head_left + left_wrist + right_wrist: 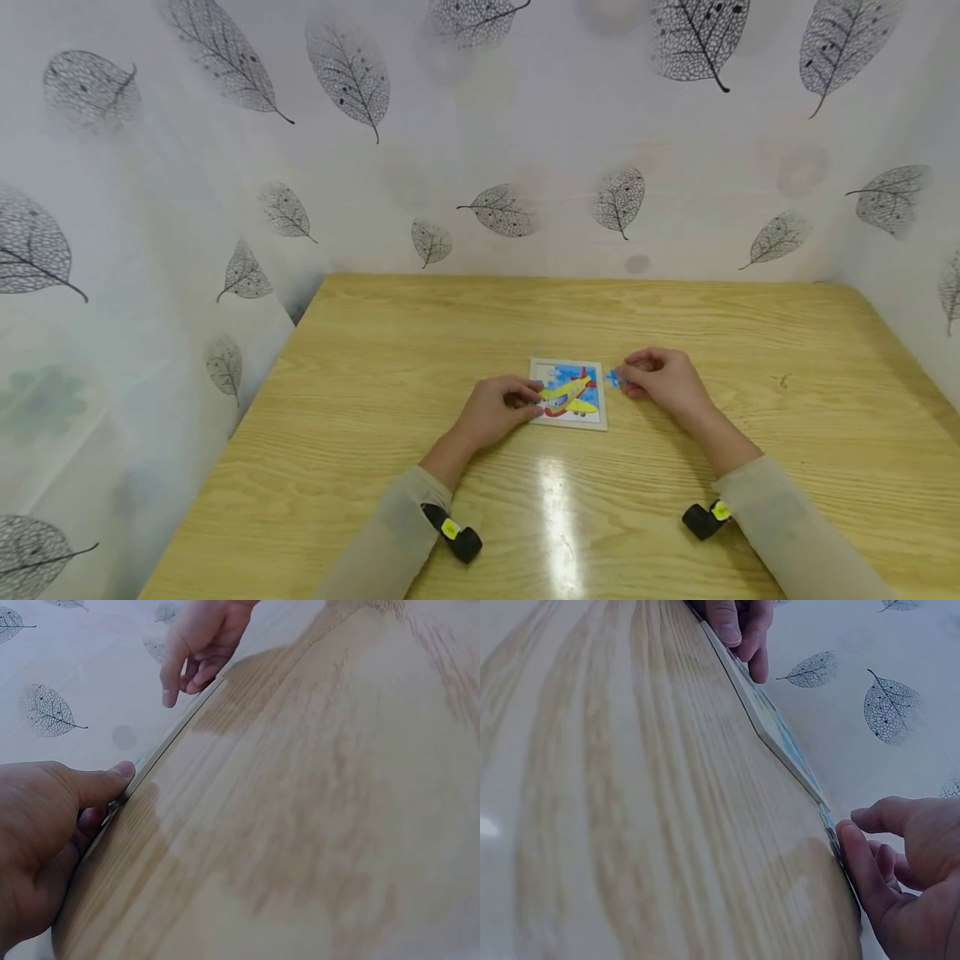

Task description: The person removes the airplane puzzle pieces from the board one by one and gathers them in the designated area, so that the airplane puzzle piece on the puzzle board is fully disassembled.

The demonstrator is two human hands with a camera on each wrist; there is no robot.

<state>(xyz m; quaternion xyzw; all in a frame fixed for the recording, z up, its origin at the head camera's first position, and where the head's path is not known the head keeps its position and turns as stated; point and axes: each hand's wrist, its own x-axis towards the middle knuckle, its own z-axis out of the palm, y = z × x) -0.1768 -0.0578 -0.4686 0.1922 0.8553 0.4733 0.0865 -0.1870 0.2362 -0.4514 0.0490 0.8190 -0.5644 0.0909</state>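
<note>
The small blue jigsaw piece (612, 377), pinched by the right hand (669, 383) beside the square pale-framed airplane puzzle (573, 396) on the yellowish wood-grained desk (375, 350), is best kept level — with the puzzle, gripped at its left edge by the left hand (495, 410), kept still.

I see L sleeve (386, 537), R sleeve (795, 525): pale beige, long. Blk L cam (467, 546), R cam (701, 522), rounded, yel. tag (450, 528) ea.

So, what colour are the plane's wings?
Yellow; the plane's wings show best in the head view.
</note>
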